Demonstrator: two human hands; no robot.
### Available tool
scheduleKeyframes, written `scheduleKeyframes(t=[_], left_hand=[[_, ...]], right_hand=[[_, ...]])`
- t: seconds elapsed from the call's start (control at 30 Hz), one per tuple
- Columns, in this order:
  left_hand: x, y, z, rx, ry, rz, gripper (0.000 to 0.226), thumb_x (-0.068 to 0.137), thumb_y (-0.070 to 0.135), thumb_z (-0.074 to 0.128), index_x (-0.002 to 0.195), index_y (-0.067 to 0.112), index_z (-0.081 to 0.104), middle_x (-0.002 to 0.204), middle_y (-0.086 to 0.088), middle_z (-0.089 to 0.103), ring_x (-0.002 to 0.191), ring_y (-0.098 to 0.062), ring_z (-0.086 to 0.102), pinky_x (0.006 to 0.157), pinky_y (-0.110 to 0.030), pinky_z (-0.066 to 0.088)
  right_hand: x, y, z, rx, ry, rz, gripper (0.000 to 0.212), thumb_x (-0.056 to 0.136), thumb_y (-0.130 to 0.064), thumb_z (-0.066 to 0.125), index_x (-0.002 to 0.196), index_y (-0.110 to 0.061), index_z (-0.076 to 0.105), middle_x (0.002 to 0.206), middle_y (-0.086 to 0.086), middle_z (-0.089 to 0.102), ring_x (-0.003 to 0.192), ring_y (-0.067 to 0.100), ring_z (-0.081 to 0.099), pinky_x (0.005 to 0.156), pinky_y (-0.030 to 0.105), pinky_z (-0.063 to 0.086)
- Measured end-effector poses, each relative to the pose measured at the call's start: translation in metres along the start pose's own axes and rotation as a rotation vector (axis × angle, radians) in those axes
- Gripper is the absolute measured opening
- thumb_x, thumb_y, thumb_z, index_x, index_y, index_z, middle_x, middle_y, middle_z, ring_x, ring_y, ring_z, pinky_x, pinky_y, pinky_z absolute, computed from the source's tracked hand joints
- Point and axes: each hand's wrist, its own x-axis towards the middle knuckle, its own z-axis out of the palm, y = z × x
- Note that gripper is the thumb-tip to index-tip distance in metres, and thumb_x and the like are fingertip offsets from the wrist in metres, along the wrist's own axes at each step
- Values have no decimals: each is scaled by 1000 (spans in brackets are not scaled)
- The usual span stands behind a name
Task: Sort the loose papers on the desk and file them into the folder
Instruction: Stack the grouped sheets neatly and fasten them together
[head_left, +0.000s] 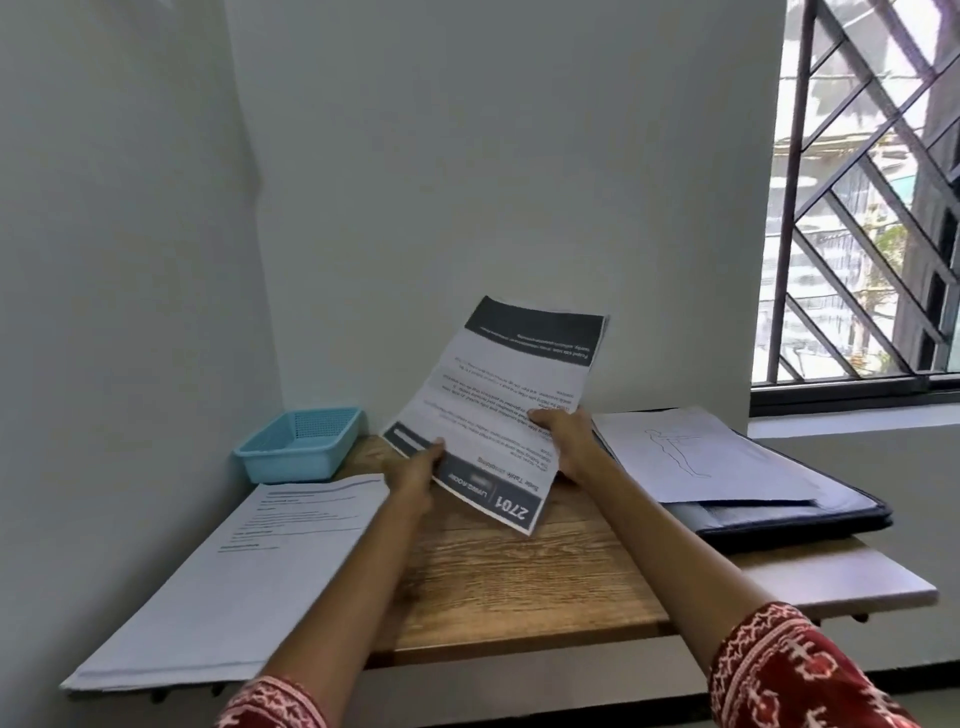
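A printed sheet (498, 395) with dark bands at both ends, its text upside down to me, is raised and tilted above the wooden desk (519, 582). My left hand (415, 470) pinches its left edge near the lower corner. My right hand (563, 441) grips its right edge, thumb on the printed face. A stack of white printed papers (239, 577) lies on the desk's left side and overhangs the front edge. An open dark blue folder (779, 512) lies at the right, with a white sheet (696, 452) bearing a line drawing of a figure on top.
A light blue plastic mesh basket (301, 441) sits in the back left corner against the wall. White walls close the desk at the left and back. A barred window (862, 208) stands at the right, above a sill.
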Motion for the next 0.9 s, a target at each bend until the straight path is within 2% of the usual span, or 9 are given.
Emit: scheduleKeyframes(t=[0.07, 0.17, 0.27, 0.37, 0.53, 0.63, 0.73, 0.8, 0.9], left_hand=[[10, 20, -21, 159, -40, 118, 41, 78, -6, 67, 118, -2, 57, 112, -19, 64, 88, -28, 61, 72, -37, 54], [2, 47, -33, 351, -311, 75, 35, 82, -7, 62, 115, 5, 59, 100, -13, 66, 80, -24, 64, 61, -29, 56], [-6, 68, -29, 394, -378, 76, 24, 80, -2, 66, 103, 5, 62, 108, -15, 66, 86, -27, 66, 74, -37, 56], [-7, 80, -19, 289, -427, 97, 21, 84, 6, 65, 105, 5, 61, 107, -19, 68, 95, -34, 66, 83, -46, 54], [-3, 84, -7, 268, -302, 242, 26, 83, 16, 68, 106, 8, 60, 107, -16, 67, 94, -30, 65, 88, -44, 52], [-5, 46, -14, 278, -235, 229, 42, 77, 21, 73, 114, 5, 59, 109, -10, 66, 99, -27, 64, 93, -42, 49], [-12, 19, -19, 278, -186, 239, 33, 85, 9, 65, 116, 3, 57, 106, -6, 60, 98, -22, 58, 87, -34, 46], [-7, 21, -17, 289, -173, 247, 34, 86, 9, 65, 118, 2, 56, 110, -8, 61, 99, -24, 59, 88, -37, 47], [3, 30, -16, 279, -149, 235, 45, 83, 16, 69, 123, 1, 53, 119, -15, 62, 103, -30, 61, 91, -43, 49]], right_hand=[[-2, -9, -9, -91, -75, -40, 20, 82, 12, 60, 89, -7, 60, 101, 16, 66, 87, 34, 65, 81, 50, 53], [-3, -17, -13, -204, -192, -65, 18, 82, 9, 62, 92, -6, 61, 101, 20, 69, 88, 36, 68, 85, 53, 53], [-11, -22, -4, -345, -268, -152, 19, 81, 6, 65, 96, -4, 58, 97, 13, 68, 91, 32, 67, 86, 46, 55], [-21, -27, 8, -421, -328, -232, 15, 84, 3, 63, 92, -9, 62, 96, 9, 69, 87, 25, 68, 82, 37, 57], [-24, -37, 13, -381, -272, -284, 19, 86, 1, 61, 105, 0, 61, 98, 12, 69, 80, 21, 68, 70, 28, 58], [-31, -8, 4, -433, -268, -218, 12, 88, 2, 59, 95, -7, 61, 102, 15, 68, 80, 21, 67, 68, 27, 59], [-38, 13, -1, -430, -243, -162, 15, 88, 2, 59, 89, -13, 59, 102, 13, 66, 76, 18, 65, 62, 22, 58], [-35, 7, 1, -442, -243, -171, 13, 87, 2, 59, 96, -7, 60, 103, 13, 65, 74, 16, 65, 60, 21, 57], [-29, -2, 4, -415, -237, -178, 24, 87, 3, 59, 111, 1, 59, 98, 11, 65, 70, 14, 65, 56, 20, 55]])
